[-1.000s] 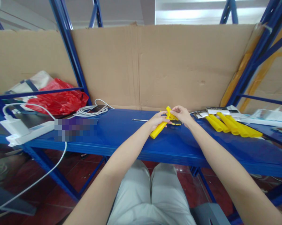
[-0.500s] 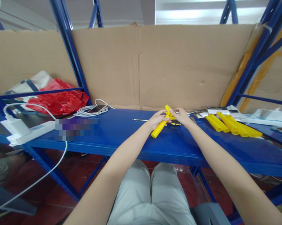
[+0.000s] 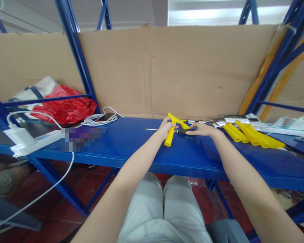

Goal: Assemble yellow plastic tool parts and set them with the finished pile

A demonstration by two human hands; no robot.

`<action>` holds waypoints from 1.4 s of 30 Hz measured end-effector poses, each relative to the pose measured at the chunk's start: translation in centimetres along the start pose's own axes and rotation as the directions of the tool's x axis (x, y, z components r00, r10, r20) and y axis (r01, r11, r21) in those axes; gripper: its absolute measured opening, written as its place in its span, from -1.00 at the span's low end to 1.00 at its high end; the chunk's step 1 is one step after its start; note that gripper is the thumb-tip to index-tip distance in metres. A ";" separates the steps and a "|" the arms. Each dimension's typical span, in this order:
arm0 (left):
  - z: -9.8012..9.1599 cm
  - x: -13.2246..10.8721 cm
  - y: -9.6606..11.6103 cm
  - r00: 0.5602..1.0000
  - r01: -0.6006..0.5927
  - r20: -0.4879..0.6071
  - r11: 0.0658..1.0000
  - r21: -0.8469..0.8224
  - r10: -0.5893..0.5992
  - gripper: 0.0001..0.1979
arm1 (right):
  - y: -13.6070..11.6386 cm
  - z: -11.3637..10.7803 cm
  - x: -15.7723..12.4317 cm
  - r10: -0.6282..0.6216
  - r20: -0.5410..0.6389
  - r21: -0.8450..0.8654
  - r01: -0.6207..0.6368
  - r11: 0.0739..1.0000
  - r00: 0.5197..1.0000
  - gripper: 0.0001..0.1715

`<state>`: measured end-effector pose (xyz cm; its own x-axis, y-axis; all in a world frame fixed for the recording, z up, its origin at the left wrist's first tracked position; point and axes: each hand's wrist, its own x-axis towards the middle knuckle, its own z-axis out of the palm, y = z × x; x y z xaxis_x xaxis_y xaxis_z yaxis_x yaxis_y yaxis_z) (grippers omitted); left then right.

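Note:
My left hand (image 3: 166, 127) is closed around a yellow plastic tube with a branched head (image 3: 169, 136), its open end tilted toward me. One of its arms reaches right, above a screwdriver (image 3: 183, 131) with a black and yellow handle and a long thin shaft pointing left. My right hand (image 3: 201, 129) has its fingers closed on the end of the screwdriver handle, close to the blue tabletop. Behind my hands lie small dark and silver items, too small to name.
Several yellow tubes (image 3: 253, 136) lie in a row at the right, near printed packets (image 3: 240, 118). Left are a white power strip (image 3: 43, 139), a coiled white cable (image 3: 97, 119) and a red plastic bag (image 3: 65, 106). A cardboard panel (image 3: 192, 74) stands behind the blue table (image 3: 131, 145).
My right hand has left the yellow branched tube and moved right and down to the screwdriver handle. My left hand has turned the tube more upright and shifted it slightly left.

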<state>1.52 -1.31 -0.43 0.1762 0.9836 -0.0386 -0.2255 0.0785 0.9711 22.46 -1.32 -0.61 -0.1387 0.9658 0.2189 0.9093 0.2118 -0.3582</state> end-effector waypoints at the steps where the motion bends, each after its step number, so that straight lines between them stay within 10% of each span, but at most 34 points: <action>1: -0.1 0.1 0.0 1.000 0.007 -0.012 1.000 0.001 -0.007 -0.43 | 0.1 0.1 0.0 0.001 0.018 -0.027 0.000 1.000 1.000 -0.56; 22: -0.6 1.1 -0.3 0.998 0.007 -0.063 1.000 -0.028 -0.009 -0.36 | 2.2 0.2 0.4 -0.045 0.066 -0.036 0.048 0.998 0.997 -0.77; 27: -0.7 1.3 -0.4 0.997 0.014 -0.076 0.999 -0.033 -0.016 -0.34 | 2.3 -0.5 0.1 -0.036 0.000 0.177 0.035 0.984 0.999 -0.69; 35: -0.6 1.1 -0.4 0.996 0.006 -0.091 1.000 -0.030 -0.008 -0.36 | 1.9 -2.6 -1.6 0.217 -0.072 0.636 -0.123 0.762 0.973 -0.63; 42: -0.6 0.7 -0.2 0.996 0.014 -0.087 1.000 -0.016 -0.015 -0.39 | 1.2 -2.7 -1.5 0.247 -0.124 0.886 -0.005 0.463 0.961 -0.64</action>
<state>1.14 -0.51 -0.84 0.0951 0.9927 -0.0737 -0.2381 0.0946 0.9666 24.78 -2.96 1.08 0.1400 0.9620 0.2345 0.0737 0.2260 -0.9713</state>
